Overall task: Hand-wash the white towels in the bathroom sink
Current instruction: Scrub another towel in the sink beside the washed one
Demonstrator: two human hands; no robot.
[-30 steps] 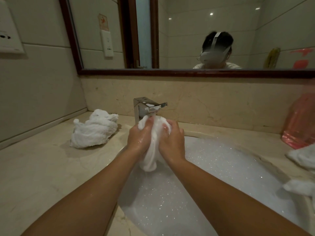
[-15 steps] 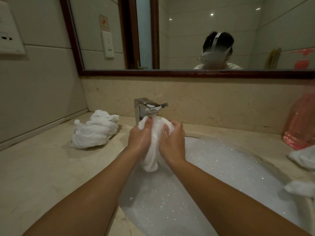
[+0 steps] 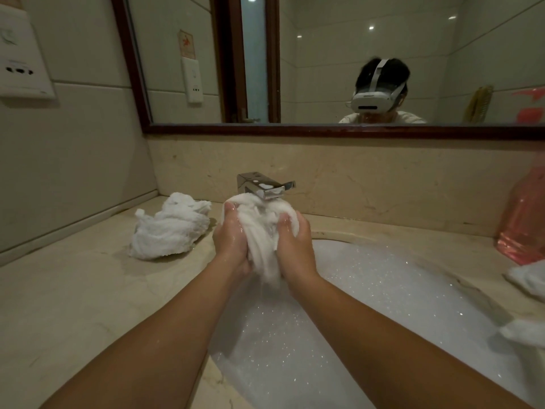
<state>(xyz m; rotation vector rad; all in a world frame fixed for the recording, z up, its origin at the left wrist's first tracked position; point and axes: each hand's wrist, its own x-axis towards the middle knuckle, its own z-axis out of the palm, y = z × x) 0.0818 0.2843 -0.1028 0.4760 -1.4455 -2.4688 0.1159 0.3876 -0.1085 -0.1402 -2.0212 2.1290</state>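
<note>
The left hand and the right hand were pressed together from either side, wet and glistening, fingers curled round a bunched white towel. The cloth was wrung into a soft, ropy wad. Its top bulged above the fingertips and its lower end hung in a narrow tail between the wrists. It was held up just under the spout of a squat, angular chrome tap, above the sink.

The oval basin was filled with fine white foam that sparkled with tiny bubbles. Both bare forearms reached in over it from the near edge.

To the left, a second white towel lay crumpled in a loose, wrinkled heap on the bench, a smooth beige stone with faint veining. At the far right stood a translucent pink plastic bottle. Near it, two more pieces of white cloth lay at the basin's edge, cut off by the frame.

A matching stone splashback rose behind the tap, and above it hung a mirror in a dark wooden frame. A white plastic box was fixed on the tiled left wall.
</note>
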